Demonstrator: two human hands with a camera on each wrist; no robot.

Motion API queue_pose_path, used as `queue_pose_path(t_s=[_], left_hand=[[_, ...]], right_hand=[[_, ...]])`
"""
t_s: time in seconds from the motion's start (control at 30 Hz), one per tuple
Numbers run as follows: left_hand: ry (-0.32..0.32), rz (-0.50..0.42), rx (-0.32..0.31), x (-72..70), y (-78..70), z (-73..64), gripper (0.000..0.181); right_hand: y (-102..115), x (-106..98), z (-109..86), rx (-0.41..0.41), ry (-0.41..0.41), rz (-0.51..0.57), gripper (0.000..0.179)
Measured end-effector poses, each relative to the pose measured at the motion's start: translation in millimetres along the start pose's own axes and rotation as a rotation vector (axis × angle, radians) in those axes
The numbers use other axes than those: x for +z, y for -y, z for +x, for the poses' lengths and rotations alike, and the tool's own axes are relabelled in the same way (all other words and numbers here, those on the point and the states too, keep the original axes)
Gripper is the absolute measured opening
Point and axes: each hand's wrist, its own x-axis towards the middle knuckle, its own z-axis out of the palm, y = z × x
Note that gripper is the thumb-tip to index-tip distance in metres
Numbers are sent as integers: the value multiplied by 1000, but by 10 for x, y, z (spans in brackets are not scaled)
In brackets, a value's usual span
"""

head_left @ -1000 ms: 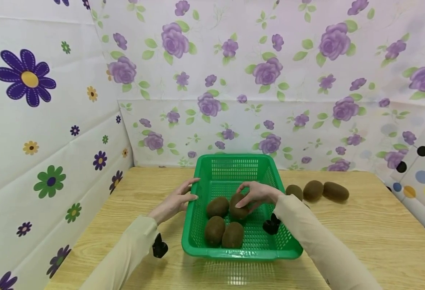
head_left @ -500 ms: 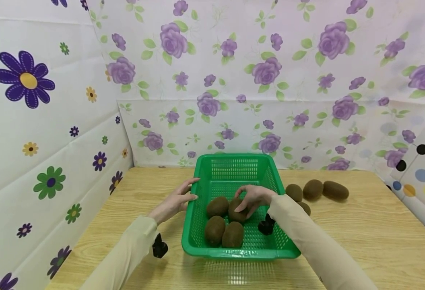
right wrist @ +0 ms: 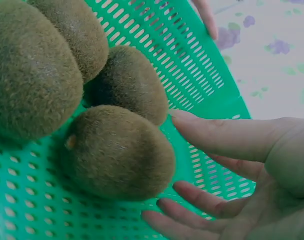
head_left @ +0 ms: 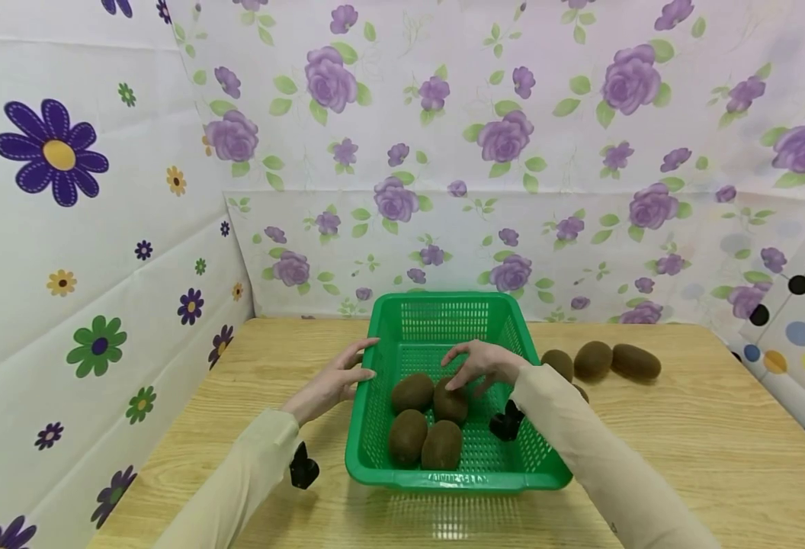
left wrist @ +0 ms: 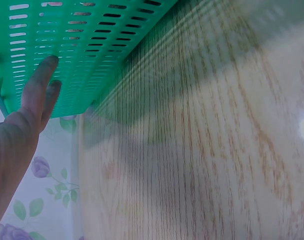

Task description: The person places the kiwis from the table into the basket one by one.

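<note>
A green plastic basket (head_left: 457, 480) stands on the table, with several brown fuzzy kiwis in its front left part. My left hand (head_left: 330, 383) holds its left rim; in the left wrist view, fingers (left wrist: 37, 90) lie against the slotted outer wall. Inside the basket, my right hand (head_left: 485, 364) is spread just above and beside the rear right kiwi (head_left: 450, 402). In the right wrist view, that kiwi (right wrist: 119, 155) sits apart from most of the fingers, and the thumb tip (right wrist: 184, 120) is close to it. Nothing is held in this hand.
More kiwis (head_left: 593, 360) lie on the wooden table (head_left: 691, 442) right of the basket, one partly hidden by the right sleeve. A flowered cloth (head_left: 444, 229) hangs behind the table. Black wrist mounts (head_left: 303, 467) stick out below both wrists.
My right hand has set the kiwi down beside the others, let go of it and lifted slightly, its fingers spreading. The left hand has stayed at the rim.
</note>
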Motion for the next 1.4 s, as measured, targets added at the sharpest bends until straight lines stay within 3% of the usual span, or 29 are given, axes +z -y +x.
queue_pose_path(t_s=[0.3,0.53,0.67,1.17,1.4], left_hand=[[3,6,1,1,7,4,60],[-2,7,1,5,0,13,60],[-3,7,5,-3,-2,16,59],[8,-3,-1,0,-7,-7,60],[2,-7,-3,9,3,6,60]], right_hand=[[231,-150,-251,-120,49,36,38],[224,-329,-387,-348,186,43,48],[186,-450,-494,-425,228,47,46],[-111,-989,-855,-470,76,35,37],[-447,-1183,-955,-401,5,-21,40]])
